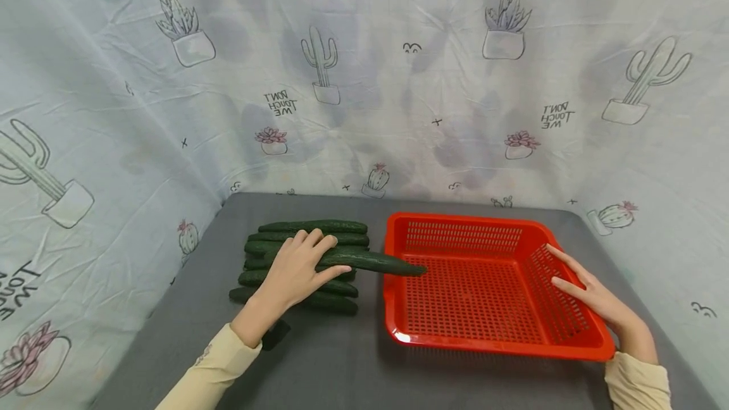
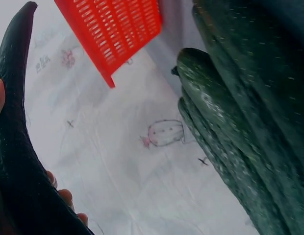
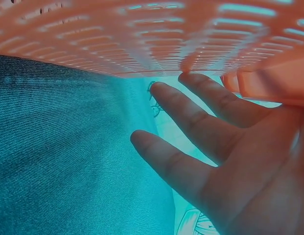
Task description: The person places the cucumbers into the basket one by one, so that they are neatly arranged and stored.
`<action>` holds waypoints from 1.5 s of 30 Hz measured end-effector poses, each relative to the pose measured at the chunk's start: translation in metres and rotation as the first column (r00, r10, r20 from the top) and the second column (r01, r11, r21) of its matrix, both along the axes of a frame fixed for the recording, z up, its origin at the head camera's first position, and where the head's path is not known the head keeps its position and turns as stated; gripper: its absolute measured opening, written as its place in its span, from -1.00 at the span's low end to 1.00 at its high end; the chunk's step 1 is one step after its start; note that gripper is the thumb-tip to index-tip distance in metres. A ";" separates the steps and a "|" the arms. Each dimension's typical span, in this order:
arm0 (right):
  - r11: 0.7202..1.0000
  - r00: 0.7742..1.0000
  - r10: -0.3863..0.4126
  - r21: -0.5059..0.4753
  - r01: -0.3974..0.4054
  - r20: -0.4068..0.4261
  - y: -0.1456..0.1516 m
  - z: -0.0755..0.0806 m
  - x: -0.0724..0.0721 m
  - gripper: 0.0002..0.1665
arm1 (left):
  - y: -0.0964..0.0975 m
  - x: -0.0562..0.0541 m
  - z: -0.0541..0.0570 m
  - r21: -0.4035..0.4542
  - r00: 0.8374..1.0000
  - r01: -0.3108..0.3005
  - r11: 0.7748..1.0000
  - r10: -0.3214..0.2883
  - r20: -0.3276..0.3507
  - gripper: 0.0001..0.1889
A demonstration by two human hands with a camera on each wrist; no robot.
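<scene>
Cucumber (image 1: 376, 261) held crosswise, tip pointing right.

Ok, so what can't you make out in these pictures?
- Head view: the exact count of the piled cucumbers; the left hand and the held cucumber cover part of them.
- Head view: what the black thing is; it's too small and dark.
- Left wrist view: the lower end of the held cucumber; the picture's edge cuts it off.
- Right wrist view: the thumb side of the right hand; the red basket seems to hide it.
</scene>
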State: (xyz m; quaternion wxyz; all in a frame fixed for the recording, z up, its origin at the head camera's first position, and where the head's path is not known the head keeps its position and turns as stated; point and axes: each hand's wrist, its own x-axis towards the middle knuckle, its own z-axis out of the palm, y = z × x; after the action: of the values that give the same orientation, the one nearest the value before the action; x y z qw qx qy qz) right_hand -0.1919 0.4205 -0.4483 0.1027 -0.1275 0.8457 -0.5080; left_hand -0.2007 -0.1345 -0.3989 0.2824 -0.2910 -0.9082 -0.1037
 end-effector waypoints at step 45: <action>0.998 0.998 -0.023 -0.063 0.026 0.053 -0.004 0.001 0.004 -0.25 | 0.135 -0.034 0.031 -0.205 0.941 -0.085 0.975 0.146 0.305 -0.38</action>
State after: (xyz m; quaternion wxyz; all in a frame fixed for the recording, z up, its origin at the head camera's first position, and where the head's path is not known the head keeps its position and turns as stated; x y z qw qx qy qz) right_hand -0.1884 0.4166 -0.4476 0.1144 -0.1071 0.8275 -0.5392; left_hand -0.2350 0.0001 -0.3683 0.1091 -0.2421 -0.9630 -0.0458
